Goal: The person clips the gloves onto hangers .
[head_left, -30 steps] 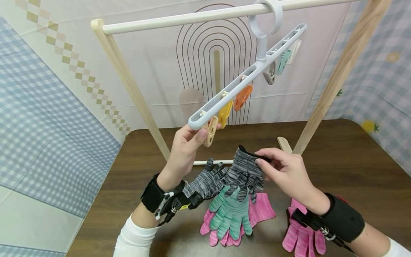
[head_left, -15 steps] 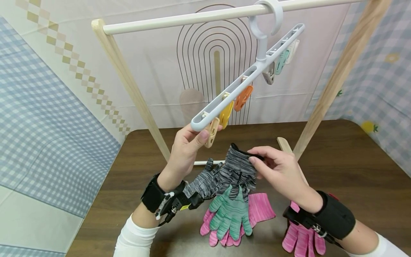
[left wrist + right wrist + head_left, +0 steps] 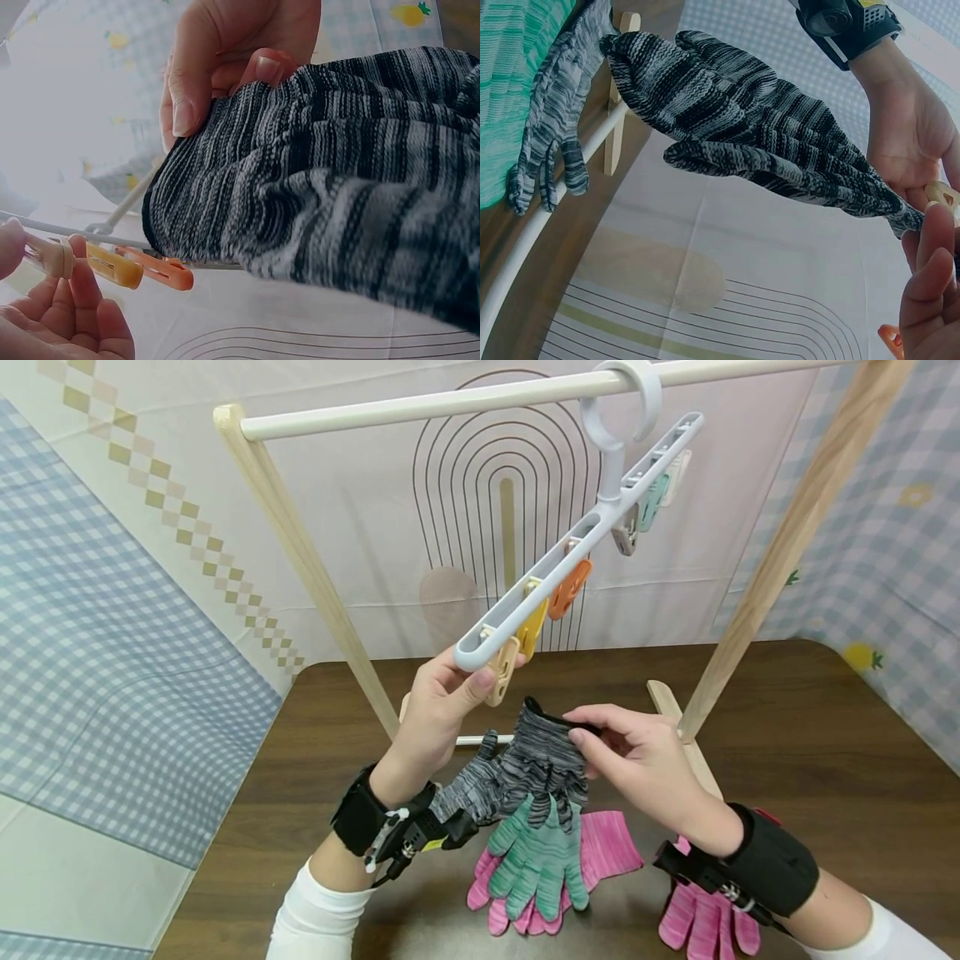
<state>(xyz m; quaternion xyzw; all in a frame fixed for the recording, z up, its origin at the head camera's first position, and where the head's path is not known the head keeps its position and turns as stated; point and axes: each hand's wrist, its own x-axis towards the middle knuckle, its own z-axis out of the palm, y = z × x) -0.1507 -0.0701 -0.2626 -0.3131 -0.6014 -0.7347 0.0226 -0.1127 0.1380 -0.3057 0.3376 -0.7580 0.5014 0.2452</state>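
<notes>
My left hand (image 3: 442, 702) pinches the beige clothespin (image 3: 502, 671) at the near end of the pale blue hanger (image 3: 558, 575). By its black-edged cuff, my right hand (image 3: 637, 752) holds up a grey-and-black knit glove (image 3: 551, 756), its fingers dangling. In the left wrist view the glove's cuff (image 3: 202, 187) is close to the beige pin (image 3: 49, 255), a gap between them. A yellow clothespin (image 3: 532, 622) and an orange one (image 3: 570, 589) hang further along the bar.
The hanger hooks over a white rail (image 3: 435, 408) on a wooden stand (image 3: 315, 577). On the table (image 3: 825, 760) lie a second grey glove (image 3: 472, 785), a green glove (image 3: 536, 860) and pink gloves (image 3: 611, 843). Grey, teal (image 3: 654, 502) and white clothespins hang at the hanger's far end.
My right hand has carried the grey glove leftward, closer to the beige clothespin. My left hand has shifted slightly right, swinging the hanger's near end with it.
</notes>
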